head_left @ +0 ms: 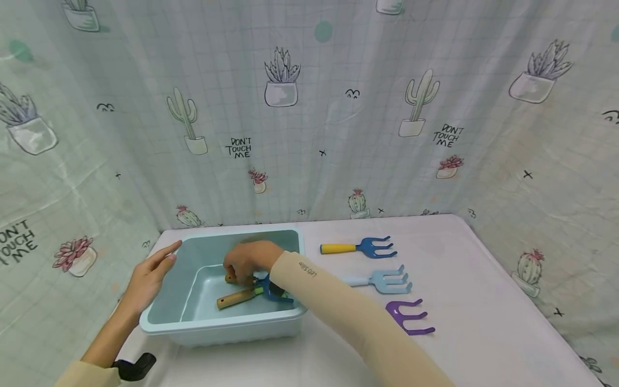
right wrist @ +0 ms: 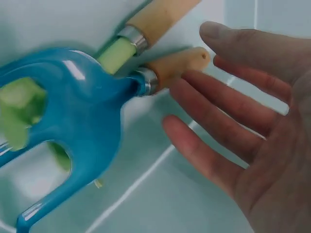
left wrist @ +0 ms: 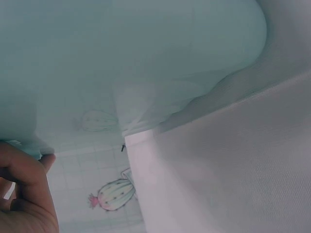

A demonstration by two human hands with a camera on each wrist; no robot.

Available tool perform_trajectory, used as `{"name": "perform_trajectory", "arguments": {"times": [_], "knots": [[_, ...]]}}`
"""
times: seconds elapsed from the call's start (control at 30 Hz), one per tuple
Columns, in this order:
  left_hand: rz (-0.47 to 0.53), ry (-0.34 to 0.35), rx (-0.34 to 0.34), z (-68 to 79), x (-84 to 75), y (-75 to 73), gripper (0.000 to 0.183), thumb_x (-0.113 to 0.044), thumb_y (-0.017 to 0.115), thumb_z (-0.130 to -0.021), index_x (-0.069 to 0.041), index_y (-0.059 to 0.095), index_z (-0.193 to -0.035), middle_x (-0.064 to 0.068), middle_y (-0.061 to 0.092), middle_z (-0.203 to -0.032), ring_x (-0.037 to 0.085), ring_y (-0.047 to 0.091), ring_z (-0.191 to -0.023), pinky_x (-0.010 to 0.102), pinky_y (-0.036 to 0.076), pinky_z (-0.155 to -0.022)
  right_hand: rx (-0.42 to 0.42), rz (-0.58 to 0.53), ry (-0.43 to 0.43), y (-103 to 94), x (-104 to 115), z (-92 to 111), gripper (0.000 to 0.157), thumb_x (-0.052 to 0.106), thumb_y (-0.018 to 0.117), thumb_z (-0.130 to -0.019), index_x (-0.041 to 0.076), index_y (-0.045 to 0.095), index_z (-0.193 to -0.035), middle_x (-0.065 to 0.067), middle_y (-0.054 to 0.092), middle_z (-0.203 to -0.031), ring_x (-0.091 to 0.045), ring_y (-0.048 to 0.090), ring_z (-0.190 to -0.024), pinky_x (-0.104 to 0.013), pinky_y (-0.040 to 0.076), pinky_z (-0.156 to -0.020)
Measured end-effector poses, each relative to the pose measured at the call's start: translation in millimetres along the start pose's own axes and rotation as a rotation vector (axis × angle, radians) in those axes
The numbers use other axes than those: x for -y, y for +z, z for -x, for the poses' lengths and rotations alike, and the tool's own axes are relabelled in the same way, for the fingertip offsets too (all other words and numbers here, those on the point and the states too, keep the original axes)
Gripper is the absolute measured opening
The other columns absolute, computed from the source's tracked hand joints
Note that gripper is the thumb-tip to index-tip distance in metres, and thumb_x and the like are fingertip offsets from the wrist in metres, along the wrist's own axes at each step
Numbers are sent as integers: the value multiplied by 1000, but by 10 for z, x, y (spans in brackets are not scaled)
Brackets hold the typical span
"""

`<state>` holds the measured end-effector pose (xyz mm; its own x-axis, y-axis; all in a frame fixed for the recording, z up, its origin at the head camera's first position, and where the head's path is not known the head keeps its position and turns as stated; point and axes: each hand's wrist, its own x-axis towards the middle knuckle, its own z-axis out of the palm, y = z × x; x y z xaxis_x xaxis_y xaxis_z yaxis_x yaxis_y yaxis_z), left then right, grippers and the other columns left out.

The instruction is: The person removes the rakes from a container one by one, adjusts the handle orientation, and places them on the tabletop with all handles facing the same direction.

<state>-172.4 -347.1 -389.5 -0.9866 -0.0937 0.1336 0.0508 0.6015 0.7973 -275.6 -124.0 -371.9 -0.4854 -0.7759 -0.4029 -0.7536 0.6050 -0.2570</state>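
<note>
A pale blue plastic basin [head_left: 237,333] stands on the table. My left hand [head_left: 147,279] holds its left rim, fingers bent at the edge in the left wrist view. Inside the basin, at its right side, lie a blue hand rake [right wrist: 92,111] with a wooden handle and a green tool [right wrist: 118,54] with a wooden handle, its head partly hidden under the blue one. My right hand [right wrist: 252,107] reaches in at the end of the blue rake's handle. Its thumb and loosely bent fingers stand apart around the handle end, without closing on it.
Right of the basin lie a blue hand rake with a yellow handle [head_left: 338,248], a light blue rake [head_left: 389,280] and a purple rake [head_left: 406,318], the last two partly behind my right sleeve [head_left: 348,317]. A cactus-print curtain [head_left: 309,129] hangs behind the white table [head_left: 464,301].
</note>
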Motion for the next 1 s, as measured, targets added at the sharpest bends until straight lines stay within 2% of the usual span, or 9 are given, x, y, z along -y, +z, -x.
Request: {"name": "perform_trajectory", "arguments": {"times": [0.17,0.37,0.47,0.6,0.73,0.9,1.0], "knots": [[6,-11,7,-3,7,6,55,-45,33,-103,-19,31,-152,17,27,-157,46,31,-138,69,33,-100,28,3,-13,56,58,-55,18,14,64,-91,20,67,-108,9,60,-96,-9,56,-81,-24,51,-65],[0,-15,7,-7,11,-6,55,-45,33,-103,-19,29,-152,16,27,-157,47,31,-139,70,33,-100,62,-56,16,85,50,-105,21,11,61,-91,22,67,-108,8,59,-100,-12,58,-86,-26,54,-68],[0,-17,7,-8,6,-6,55,-45,33,-103,-19,29,-152,16,27,-157,46,31,-139,69,33,-101,76,-32,-1,101,49,-121,23,8,58,-92,23,67,-107,8,60,-101,-11,57,-85,-24,52,-67],[-5,-24,7,-3,15,0,55,-45,33,-103,-20,29,-152,16,27,-157,46,32,-138,68,34,-100,-8,0,-39,82,61,-126,23,8,60,-91,23,68,-107,10,61,-100,-10,55,-84,-22,49,-66],[-13,-20,7,-1,16,1,55,-45,33,-103,-20,29,-152,16,28,-157,46,32,-138,68,35,-100,-103,48,-9,56,66,-114,16,13,66,-88,23,68,-101,11,62,-96,-8,55,-79,-21,47,-63],[-13,-19,7,-7,-1,3,56,-46,34,-103,-20,29,-152,16,28,-157,46,31,-138,69,33,-100,-103,113,52,95,56,-85,9,13,64,-90,22,65,-91,8,62,-88,-8,53,-72,-21,45,-60],[-15,-25,6,-12,-11,1,57,-46,33,-103,-19,29,-152,17,27,-157,46,31,-138,69,33,-100,-109,129,90,135,52,-66,10,13,64,-90,23,61,-90,8,57,-85,-9,51,-73,-21,43,-61]]}}
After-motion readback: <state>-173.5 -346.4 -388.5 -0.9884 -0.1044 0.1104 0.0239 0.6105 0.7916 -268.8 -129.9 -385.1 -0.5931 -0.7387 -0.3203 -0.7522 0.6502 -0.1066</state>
